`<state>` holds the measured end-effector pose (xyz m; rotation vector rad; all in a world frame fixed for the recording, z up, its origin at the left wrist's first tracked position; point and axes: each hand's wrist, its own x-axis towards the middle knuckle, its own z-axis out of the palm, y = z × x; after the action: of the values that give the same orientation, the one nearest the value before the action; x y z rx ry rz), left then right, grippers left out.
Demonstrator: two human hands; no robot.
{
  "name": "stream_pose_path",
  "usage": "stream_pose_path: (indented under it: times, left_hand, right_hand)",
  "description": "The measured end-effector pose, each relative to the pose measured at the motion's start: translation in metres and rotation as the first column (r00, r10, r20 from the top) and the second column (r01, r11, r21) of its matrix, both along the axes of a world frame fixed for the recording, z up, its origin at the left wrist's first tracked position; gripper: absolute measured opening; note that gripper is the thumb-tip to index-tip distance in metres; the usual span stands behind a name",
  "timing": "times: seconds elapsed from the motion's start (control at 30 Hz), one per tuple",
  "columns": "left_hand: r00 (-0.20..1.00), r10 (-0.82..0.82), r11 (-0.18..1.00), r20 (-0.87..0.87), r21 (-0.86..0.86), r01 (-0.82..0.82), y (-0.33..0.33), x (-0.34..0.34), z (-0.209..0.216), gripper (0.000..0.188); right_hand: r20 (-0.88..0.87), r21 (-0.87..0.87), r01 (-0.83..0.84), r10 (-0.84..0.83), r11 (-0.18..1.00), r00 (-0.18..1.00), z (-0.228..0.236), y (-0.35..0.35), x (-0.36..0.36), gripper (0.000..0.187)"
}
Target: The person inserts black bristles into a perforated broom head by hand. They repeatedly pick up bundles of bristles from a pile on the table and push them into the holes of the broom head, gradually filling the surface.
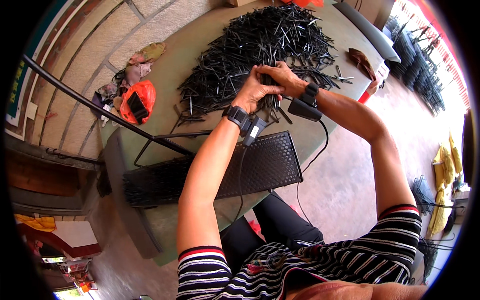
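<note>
A large heap of thin black sticks [270, 37] covers the far part of the green table [175, 62]. At its near edge my left hand [254, 91] and my right hand [284, 77] meet, fingers closed around a bundle of the black sticks [271, 103]. Some stick ends point down toward me below the fingers. Nearer to me lies a black perforated rack [265, 162] with rows of round holes. Its left part is packed with dense black sticks [152, 182]; the holes on its right show bare. My left forearm passes over the rack's middle and hides it.
At the left, a dark phone-like object [137, 107] lies on a red plastic bag [150, 92] beside crumpled cloths [135, 72]. A black metal bar [95, 106] slants in toward the rack. A brown object [361, 61] lies near the right edge. Stacked black racks [417, 65] stand beyond.
</note>
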<state>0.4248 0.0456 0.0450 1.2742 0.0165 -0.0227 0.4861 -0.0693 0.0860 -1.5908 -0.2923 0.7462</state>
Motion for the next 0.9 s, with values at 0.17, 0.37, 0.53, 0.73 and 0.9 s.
stream_pose_path:
  times: [0.17,0.37,0.53,0.73,0.9]
  left_hand:
    - [0.984,-0.055,0.995,-0.170,-0.097,0.039,0.011,-0.009,0.002,0.039]
    - [0.940,0.039,0.998,-0.339,-0.036,-0.054,0.013,-0.017,0.001,0.025]
    - [0.912,-0.081,0.985,-0.401,-0.173,0.011,0.008,-0.023,0.015,0.015]
    - [0.927,-0.040,0.976,-0.373,-0.213,-0.043,0.013,-0.019,0.011,0.015]
    - [0.928,-0.067,0.967,-0.367,-0.252,-0.030,0.006,-0.027,0.015,0.013]
  right_hand:
    - [0.007,0.084,-0.037,0.036,0.996,0.999,-0.008,0.013,0.001,0.057]
    - [-0.174,0.385,-0.269,0.356,0.883,0.918,-0.015,0.015,0.030,0.048]
    - [-0.155,0.392,-0.205,0.284,0.897,0.946,-0.020,0.031,0.042,0.025]
    - [-0.256,0.326,-0.095,0.185,0.941,0.949,-0.001,0.039,0.036,0.023]
    - [-0.239,0.389,-0.228,0.336,0.893,0.911,-0.008,0.041,0.052,0.017]
